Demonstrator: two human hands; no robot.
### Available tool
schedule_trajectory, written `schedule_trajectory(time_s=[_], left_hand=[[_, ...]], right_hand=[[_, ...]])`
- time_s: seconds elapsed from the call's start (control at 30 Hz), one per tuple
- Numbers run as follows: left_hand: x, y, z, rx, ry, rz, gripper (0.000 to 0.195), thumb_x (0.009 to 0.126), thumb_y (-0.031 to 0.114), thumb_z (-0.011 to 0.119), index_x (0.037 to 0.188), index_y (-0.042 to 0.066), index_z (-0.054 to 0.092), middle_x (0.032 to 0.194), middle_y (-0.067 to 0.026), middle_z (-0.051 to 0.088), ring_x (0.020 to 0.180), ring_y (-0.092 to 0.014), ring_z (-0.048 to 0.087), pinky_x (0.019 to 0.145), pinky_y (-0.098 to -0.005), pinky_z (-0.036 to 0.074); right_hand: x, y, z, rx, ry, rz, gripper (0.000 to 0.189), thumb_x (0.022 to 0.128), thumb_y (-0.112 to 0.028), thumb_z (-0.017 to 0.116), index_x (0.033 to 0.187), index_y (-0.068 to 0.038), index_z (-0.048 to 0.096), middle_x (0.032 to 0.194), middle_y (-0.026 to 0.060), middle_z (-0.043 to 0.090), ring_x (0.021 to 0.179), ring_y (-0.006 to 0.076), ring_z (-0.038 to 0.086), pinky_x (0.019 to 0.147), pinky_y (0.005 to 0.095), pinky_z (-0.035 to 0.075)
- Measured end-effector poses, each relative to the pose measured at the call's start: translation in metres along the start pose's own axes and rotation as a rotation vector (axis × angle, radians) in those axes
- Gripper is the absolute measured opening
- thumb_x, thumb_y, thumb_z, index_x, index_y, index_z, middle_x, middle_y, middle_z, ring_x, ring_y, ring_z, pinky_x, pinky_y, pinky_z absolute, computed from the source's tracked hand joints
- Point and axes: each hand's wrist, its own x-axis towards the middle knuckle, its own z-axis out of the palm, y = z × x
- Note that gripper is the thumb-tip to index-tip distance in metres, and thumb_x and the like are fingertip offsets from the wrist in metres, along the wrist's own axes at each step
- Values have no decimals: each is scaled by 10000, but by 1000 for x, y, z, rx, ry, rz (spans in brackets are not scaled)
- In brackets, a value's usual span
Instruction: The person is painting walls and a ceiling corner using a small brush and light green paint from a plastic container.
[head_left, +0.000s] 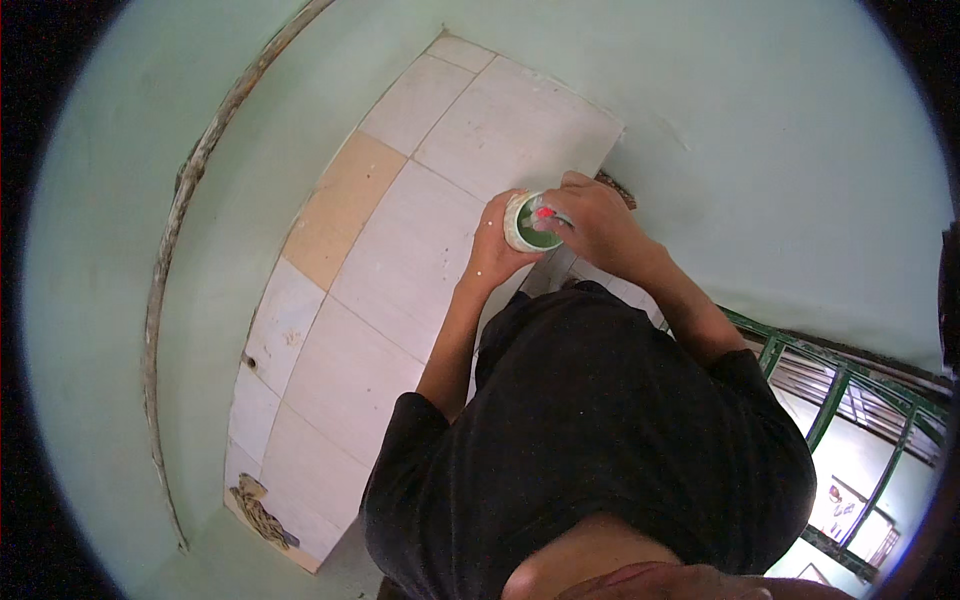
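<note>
My left hand (496, 244) is wrapped around the side of a small round tub (513, 223), whose outside is pale and smeared. Green paint or a similar green stuff (536, 236) lies inside it. Over the tub's right rim, my right hand (589, 217) grips a brush-like tool with a red part (545, 213); its pale end dips into the tub. The tool's exact kind is partly hidden by my fingers.
A tiled ledge (390, 247) runs beneath and left of my hands. A patterned cloth (259, 514) lies at its lower-left end. A long wooden pole (191, 172) stands along the pale green wall (750, 150). A green-framed window (832, 405) is at the lower right.
</note>
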Motion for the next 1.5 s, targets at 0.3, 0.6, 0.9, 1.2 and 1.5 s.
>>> schedule_trajectory(time_s=[0.3, 0.6, 0.9, 1.2, 1.5], left_hand=[[35, 30, 84, -144, -195, 11, 960, 532, 144, 942, 1375, 50, 493, 1336, -161, 579, 1267, -363, 540, 1091, -440, 433], [82, 90, 179, -127, -626, 106, 1039, 587, 227, 995, 1448, 81, 432, 1379, -116, 576, 1272, -262, 576, 1081, -388, 467], [96, 96, 195, -5, -867, 241, 967, 615, 200, 983, 1419, 85, 456, 1372, -97, 575, 1265, -241, 582, 1079, -386, 472], [122, 61, 136, -10, -938, 171, 991, 595, 237, 981, 1418, 77, 452, 1347, -118, 583, 1253, -279, 583, 1074, -387, 466], [171, -3, 35, -63, -855, 145, 972, 598, 209, 995, 1397, 51, 462, 1294, -127, 615, 1217, -253, 601, 1045, -388, 494]], right_hand=[[-73, 39, -43, -132, 224, 210, 199, 798, -156, 798, 909, -38, 682, 879, 83, 652, 872, 298, 603, 759, 435, 508], [-181, 41, -108, -196, 385, 499, 218, 791, -168, 812, 895, -36, 674, 874, 91, 657, 864, 309, 614, 712, 444, 494], [-224, 41, -92, -103, 603, 630, 179, 836, -168, 760, 897, -41, 650, 832, 118, 620, 800, 328, 610, 748, 460, 474], [-162, 33, -45, -183, 688, 664, 212, 810, -157, 775, 904, -15, 648, 858, 117, 645, 850, 314, 611, 806, 436, 414], [-31, 7, 17, -280, 585, 735, 164, 787, -121, 747, 918, -68, 663, 871, 99, 654, 892, 306, 629, 832, 429, 410]])
